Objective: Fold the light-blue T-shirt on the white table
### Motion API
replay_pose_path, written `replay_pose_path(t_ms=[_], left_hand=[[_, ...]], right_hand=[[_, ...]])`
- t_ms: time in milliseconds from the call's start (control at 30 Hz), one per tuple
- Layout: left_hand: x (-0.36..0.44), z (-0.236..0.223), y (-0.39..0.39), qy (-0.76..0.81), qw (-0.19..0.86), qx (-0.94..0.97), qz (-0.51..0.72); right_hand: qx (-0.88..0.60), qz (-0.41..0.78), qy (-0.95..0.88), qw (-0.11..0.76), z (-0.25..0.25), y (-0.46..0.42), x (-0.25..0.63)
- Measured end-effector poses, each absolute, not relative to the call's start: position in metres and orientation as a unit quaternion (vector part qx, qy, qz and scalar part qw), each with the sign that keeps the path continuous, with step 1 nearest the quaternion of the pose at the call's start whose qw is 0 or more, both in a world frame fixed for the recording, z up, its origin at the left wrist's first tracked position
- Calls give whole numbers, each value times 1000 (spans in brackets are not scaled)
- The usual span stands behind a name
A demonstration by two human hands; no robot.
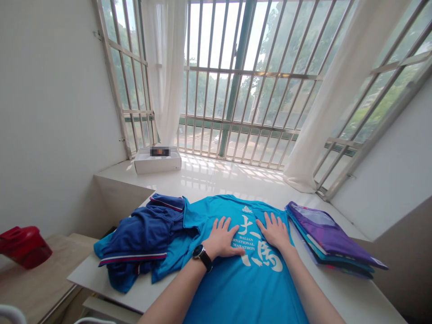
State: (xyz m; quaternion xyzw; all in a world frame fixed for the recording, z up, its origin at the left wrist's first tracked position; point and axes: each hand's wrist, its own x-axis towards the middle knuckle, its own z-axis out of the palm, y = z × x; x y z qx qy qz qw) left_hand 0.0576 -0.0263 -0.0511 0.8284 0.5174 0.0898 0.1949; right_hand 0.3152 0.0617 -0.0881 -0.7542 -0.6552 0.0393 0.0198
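White surface (114, 288) carries a turquoise T-shirt (246, 288) lying flat, directly before the person, with white lettering on its back. Resting on it, open and ungripping, are the left hand (221, 238), wearing a black wristwatch (202, 257), and the right hand (275, 231). Crumpled navy garment (138, 238) overlaps the shirt's left side; folded purple garments (329, 238) lie right. Farther off, a white box (157, 159) sits on the windowsill (219, 175) before barred windows (243, 67).

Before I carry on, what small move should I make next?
I'd probably lift the navy garment off the blue T-shirt: it lies over the shirt's sleeve, while your left hand and right hand rest flat on the shirt.
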Motion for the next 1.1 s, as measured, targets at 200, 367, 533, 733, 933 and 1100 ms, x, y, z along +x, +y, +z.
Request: replay_pose_path(t_ms=[200,367,533,733,933,1100], left_hand=[[-1,-5,-21,610,71,765,192],[-72,42,10,734,-14,676,70],[-90,44,35,720,43,689,-64],[-83,37,49,739,13,665,-105],[-73,34,61,726,2,671,-153],[-62,30,70,697,14,694,-183]], right_hand=[[-753,48,-656,24,-90,61,316],[-751,45,-658,40,-89,60,316],[-752,57,-655,43,-82,56,312],[-745,66,-661,63,-82,55,314],[-745,70,-660,72,-83,56,315],[-750,71,-655,59,-83,57,314]])
